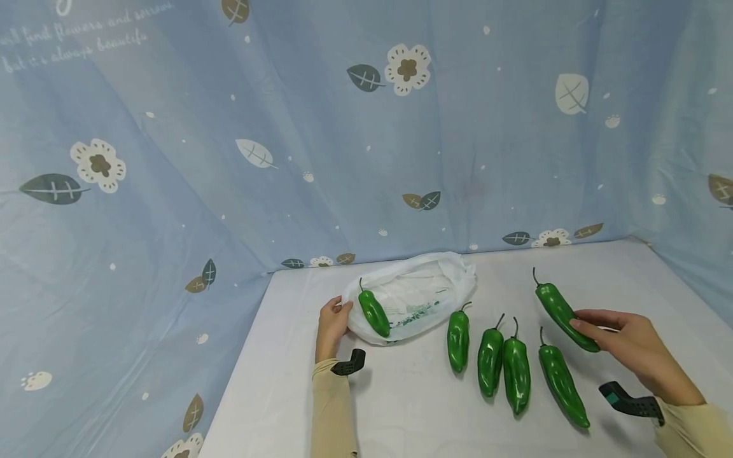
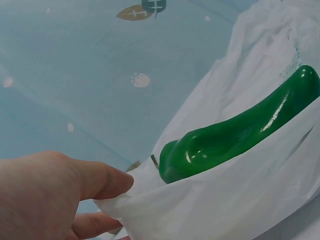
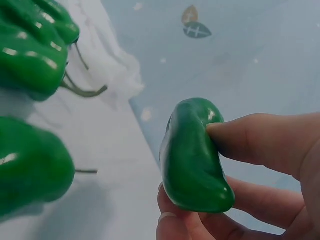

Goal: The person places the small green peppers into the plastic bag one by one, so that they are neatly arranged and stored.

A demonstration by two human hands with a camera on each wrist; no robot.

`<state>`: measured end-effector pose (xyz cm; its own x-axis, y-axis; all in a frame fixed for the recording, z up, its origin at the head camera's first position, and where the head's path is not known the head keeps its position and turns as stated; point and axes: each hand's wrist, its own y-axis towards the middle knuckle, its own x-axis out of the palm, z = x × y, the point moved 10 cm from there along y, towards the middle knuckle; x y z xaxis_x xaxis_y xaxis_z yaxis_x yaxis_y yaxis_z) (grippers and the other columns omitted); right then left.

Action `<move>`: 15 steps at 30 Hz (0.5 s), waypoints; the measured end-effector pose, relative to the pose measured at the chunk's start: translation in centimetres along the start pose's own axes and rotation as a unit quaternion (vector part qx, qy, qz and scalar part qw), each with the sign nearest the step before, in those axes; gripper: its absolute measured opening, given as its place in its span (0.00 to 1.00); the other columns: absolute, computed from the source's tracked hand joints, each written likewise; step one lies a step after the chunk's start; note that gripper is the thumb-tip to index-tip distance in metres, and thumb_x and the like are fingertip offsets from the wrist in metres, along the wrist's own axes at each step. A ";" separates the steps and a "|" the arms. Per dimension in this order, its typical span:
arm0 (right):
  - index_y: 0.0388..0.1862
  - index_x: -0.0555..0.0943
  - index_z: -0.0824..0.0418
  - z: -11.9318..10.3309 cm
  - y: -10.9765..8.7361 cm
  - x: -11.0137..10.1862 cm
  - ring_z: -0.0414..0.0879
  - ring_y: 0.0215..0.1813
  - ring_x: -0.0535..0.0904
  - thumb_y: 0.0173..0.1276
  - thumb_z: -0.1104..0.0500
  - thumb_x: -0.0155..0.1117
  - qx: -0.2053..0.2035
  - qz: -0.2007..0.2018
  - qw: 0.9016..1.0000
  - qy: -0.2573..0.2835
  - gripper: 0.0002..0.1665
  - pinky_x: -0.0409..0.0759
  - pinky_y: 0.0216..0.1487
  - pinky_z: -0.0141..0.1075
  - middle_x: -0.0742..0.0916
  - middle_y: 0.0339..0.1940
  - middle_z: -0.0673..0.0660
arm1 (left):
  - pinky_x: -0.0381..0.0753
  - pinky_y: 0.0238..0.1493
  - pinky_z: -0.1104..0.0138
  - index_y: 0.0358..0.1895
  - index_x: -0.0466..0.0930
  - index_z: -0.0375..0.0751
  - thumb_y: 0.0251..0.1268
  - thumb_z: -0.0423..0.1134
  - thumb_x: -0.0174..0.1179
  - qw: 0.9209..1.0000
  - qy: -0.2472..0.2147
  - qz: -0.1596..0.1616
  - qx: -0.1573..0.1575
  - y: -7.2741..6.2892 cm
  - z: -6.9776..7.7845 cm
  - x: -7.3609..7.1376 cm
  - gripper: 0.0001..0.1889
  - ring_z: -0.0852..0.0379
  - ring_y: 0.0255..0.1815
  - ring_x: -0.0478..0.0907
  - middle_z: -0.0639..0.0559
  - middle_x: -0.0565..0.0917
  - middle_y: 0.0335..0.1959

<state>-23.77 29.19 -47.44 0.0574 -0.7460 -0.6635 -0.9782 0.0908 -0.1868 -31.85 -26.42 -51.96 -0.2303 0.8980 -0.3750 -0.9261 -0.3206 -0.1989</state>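
At the right of the head view my right hand [image 1: 627,346] grips a long green chili pepper [image 1: 564,312] near its tip, stem pointing away. The right wrist view shows the thumb on one side of that pepper [image 3: 192,160] and fingers curled under it. My left hand [image 1: 333,324] pinches the left rim of a white plastic bag [image 1: 420,289] between thumb and fingers. Inside the bag's mouth, by that rim, lies another green pepper [image 1: 374,313]; the left wrist view shows this pepper [image 2: 235,135] behind a fold of the bag [image 2: 225,205].
Several more green peppers lie on the white table [image 1: 412,407] between the hands: one pepper [image 1: 458,340] beside the bag, two close together, and one pepper [image 1: 563,385] below the held one. A blue patterned curtain [image 1: 458,140] hangs behind and at the sides.
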 end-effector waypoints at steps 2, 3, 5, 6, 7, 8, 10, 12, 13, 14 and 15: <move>0.71 0.71 0.75 -0.7 0.0 0.1 0.75 0.65 0.75 0.77 0.35 0.56 -0.005 -0.006 1.000 0.006 0.47 0.81 0.49 0.59 0.77 0.68 0.80 | 0.85 0.42 0.65 0.74 0.70 0.37 0.76 0.47 0.56 1.000 0.001 -0.002 0.001 0.1 0.0 0.0 0.28 0.42 0.57 0.82 0.33 0.79 0.65; 0.72 0.71 0.74 -1.0 -0.1 0.2 0.74 0.66 0.73 0.77 0.34 0.56 -0.006 -0.010 1.000 0.011 0.47 0.80 0.51 0.60 0.76 0.69 0.79 | 0.85 0.42 0.64 0.74 0.70 0.37 0.77 0.47 0.56 1.000 0.001 -0.003 0.000 0.1 0.1 0.0 0.29 0.42 0.58 0.82 0.33 0.79 0.66; 0.73 0.71 0.73 -1.6 0.0 0.3 0.73 0.66 0.73 0.77 0.34 0.56 -0.012 -0.014 1.000 0.021 0.46 0.79 0.53 0.61 0.75 0.71 0.79 | 0.85 0.44 0.63 0.75 0.69 0.37 0.77 0.47 0.56 1.000 0.002 -0.005 -0.001 0.1 0.1 -0.1 0.29 0.41 0.59 0.82 0.33 0.78 0.66; 0.73 0.72 0.72 -2.0 0.0 0.4 0.70 0.64 0.76 0.77 0.34 0.57 -0.015 -0.014 1.000 0.024 0.46 0.79 0.53 0.60 0.75 0.71 0.78 | 0.85 0.45 0.63 0.75 0.69 0.37 0.77 0.47 0.56 1.000 0.002 -0.006 -0.003 0.1 0.0 -0.1 0.29 0.41 0.60 0.81 0.33 0.78 0.67; 0.73 0.72 0.71 -2.3 0.0 0.4 0.67 0.63 0.77 0.76 0.35 0.58 -0.018 -0.013 0.999 0.029 0.45 0.79 0.54 0.60 0.76 0.71 0.77 | 0.85 0.45 0.62 0.75 0.69 0.37 0.77 0.47 0.56 1.000 0.003 -0.006 -0.003 0.2 0.0 -0.1 0.30 0.40 0.60 0.81 0.33 0.77 0.67; 0.73 0.72 0.71 -2.6 0.1 0.5 0.66 0.63 0.78 0.76 0.35 0.58 -0.020 -0.012 0.999 0.033 0.45 0.79 0.54 0.60 0.76 0.71 0.77 | 0.85 0.45 0.62 0.75 0.68 0.37 0.77 0.47 0.55 1.000 0.004 -0.006 -0.004 0.2 -0.1 -0.1 0.30 0.40 0.61 0.81 0.32 0.77 0.67; 0.72 0.73 0.71 -3.2 0.1 0.7 0.65 0.64 0.78 0.76 0.35 0.59 -0.024 -0.011 0.999 0.043 0.44 0.78 0.55 0.61 0.76 0.71 0.77 | 0.86 0.45 0.62 0.76 0.68 0.37 0.77 0.47 0.55 1.000 0.005 -0.008 -0.005 0.2 -0.2 -0.1 0.30 0.39 0.61 0.81 0.32 0.77 0.68; 0.73 0.73 0.70 -3.8 0.0 1.0 0.67 0.66 0.75 0.76 0.35 0.59 -0.026 -0.011 0.998 0.051 0.44 0.77 0.56 0.62 0.76 0.72 0.76 | 0.86 0.45 0.62 0.76 0.68 0.37 0.77 0.47 0.56 1.000 0.004 -0.010 -0.006 0.2 -0.3 0.0 0.30 0.39 0.61 0.81 0.32 0.77 0.68; 0.73 0.72 0.70 -4.2 0.0 1.1 0.70 0.69 0.72 0.76 0.36 0.59 -0.029 -0.011 0.998 0.055 0.44 0.77 0.57 0.63 0.76 0.72 0.76 | 0.86 0.45 0.62 0.76 0.68 0.37 0.77 0.47 0.56 1.000 0.004 -0.011 -0.007 0.2 -0.3 0.1 0.30 0.39 0.61 0.81 0.32 0.77 0.68; 0.73 0.72 0.70 -4.5 0.0 1.2 0.71 0.70 0.71 0.77 0.36 0.59 -0.032 -0.012 0.998 0.058 0.44 0.77 0.57 0.63 0.76 0.72 0.76 | 0.86 0.46 0.62 0.76 0.68 0.37 0.77 0.47 0.55 1.000 0.003 -0.013 -0.007 0.2 -0.3 0.1 0.30 0.39 0.62 0.81 0.32 0.77 0.68; 0.73 0.73 0.70 -4.8 0.0 1.2 0.71 0.70 0.71 0.77 0.36 0.59 -0.035 -0.010 0.998 0.060 0.44 0.77 0.57 0.62 0.77 0.71 0.76 | 0.86 0.46 0.62 0.76 0.68 0.37 0.77 0.47 0.55 1.000 0.002 -0.013 -0.006 0.2 -0.3 0.2 0.30 0.39 0.62 0.80 0.32 0.77 0.68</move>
<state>-24.63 25.13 -44.80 0.0578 -0.8208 -0.5683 -0.9888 0.0316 -0.1462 -32.03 -26.42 -52.39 -0.2040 0.9049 -0.3735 -0.9282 -0.3001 -0.2201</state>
